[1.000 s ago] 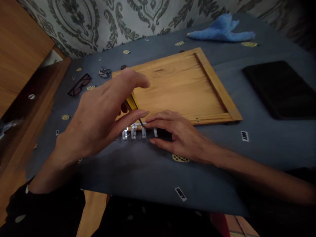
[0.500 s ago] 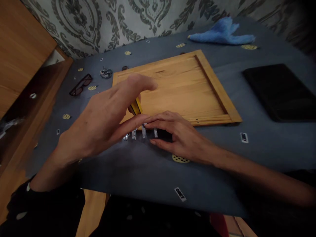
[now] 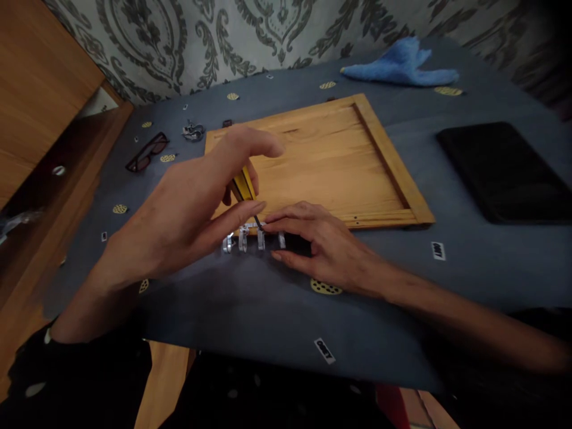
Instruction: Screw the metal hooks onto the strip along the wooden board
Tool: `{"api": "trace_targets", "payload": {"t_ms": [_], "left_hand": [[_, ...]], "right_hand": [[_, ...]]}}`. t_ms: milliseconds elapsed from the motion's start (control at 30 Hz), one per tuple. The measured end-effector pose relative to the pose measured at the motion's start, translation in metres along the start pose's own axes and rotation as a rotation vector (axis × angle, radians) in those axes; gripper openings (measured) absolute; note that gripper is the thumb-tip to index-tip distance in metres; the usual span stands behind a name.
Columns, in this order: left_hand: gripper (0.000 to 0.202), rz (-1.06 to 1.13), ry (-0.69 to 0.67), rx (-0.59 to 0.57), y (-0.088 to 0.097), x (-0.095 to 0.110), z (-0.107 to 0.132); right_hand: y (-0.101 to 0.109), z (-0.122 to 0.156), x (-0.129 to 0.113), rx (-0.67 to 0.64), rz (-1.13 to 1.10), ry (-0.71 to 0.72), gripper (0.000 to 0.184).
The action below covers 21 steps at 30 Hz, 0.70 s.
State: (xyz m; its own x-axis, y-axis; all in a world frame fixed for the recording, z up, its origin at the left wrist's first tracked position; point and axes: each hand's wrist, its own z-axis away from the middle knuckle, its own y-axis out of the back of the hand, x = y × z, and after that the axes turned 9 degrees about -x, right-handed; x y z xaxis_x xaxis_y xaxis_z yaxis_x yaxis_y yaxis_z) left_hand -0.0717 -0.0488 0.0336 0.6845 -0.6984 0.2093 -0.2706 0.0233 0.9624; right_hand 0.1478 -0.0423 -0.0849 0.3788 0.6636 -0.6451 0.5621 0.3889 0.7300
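A wooden framed panel (image 3: pixel 326 167) lies on the cloth-covered table. At its near edge sits a strip of silver metal hooks (image 3: pixel 242 239), several of them side by side. My left hand (image 3: pixel 179 208) grips a screwdriver (image 3: pixel 243 186) with a yellow and black handle. The screwdriver's thin shaft slants down and its tip meets the strip beside my right fingertips. My right hand (image 3: pixel 322 247) presses on the strip, index finger above and thumb below, steadying it against the panel edge. Part of the strip is hidden beneath the right fingers.
Dark glasses (image 3: pixel 147 152) and a small silver metal piece (image 3: pixel 193 131) lie at the left. A blue cloth (image 3: pixel 404 64) rests at the back by the patterned wall. To the right is a black tablet (image 3: pixel 504 170). A wooden cabinet (image 3: pixel 44 77) stands on the left.
The left thumb has lifted slightly and my left hand has shifted a little, so the screwdriver shaft and more of the hooks now show. My right hand stays in place.
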Motion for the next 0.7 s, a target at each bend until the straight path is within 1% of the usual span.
{"api": "trace_targets", "payload": {"t_ms": [133, 233, 433, 500, 600, 700], "left_hand": [[0.036, -0.042, -0.040, 0.056, -0.0062, 0.0010, -0.0024], [0.036, -0.080, -0.026, 0.079, -0.0061, -0.0009, -0.0033], [0.042, 0.007, -0.068, -0.011, -0.0002, -0.0030, -0.0043], [0.040, -0.028, -0.104, 0.012, -0.0011, -0.0030, -0.0054], [0.039, -0.106, -0.155, 0.079, -0.0050, -0.0039, -0.0064], [0.041, -0.149, -0.104, 0.124, -0.0082, -0.0047, -0.0056]], "right_hand": [[0.0002, -0.0001, 0.0001, -0.002, 0.005, -0.005, 0.032], [0.0009, 0.0001, 0.0001, -0.008, 0.002, -0.004, 0.033], [0.0016, 0.0007, 0.0010, -0.024, -0.021, 0.006, 0.033], [0.0018, 0.0006, 0.0008, -0.025, -0.024, 0.004, 0.033], [0.0023, 0.0003, -0.0004, -0.022, -0.016, -0.001, 0.034], [0.0029, -0.0001, -0.0016, -0.025, -0.009, -0.001, 0.033]]}}
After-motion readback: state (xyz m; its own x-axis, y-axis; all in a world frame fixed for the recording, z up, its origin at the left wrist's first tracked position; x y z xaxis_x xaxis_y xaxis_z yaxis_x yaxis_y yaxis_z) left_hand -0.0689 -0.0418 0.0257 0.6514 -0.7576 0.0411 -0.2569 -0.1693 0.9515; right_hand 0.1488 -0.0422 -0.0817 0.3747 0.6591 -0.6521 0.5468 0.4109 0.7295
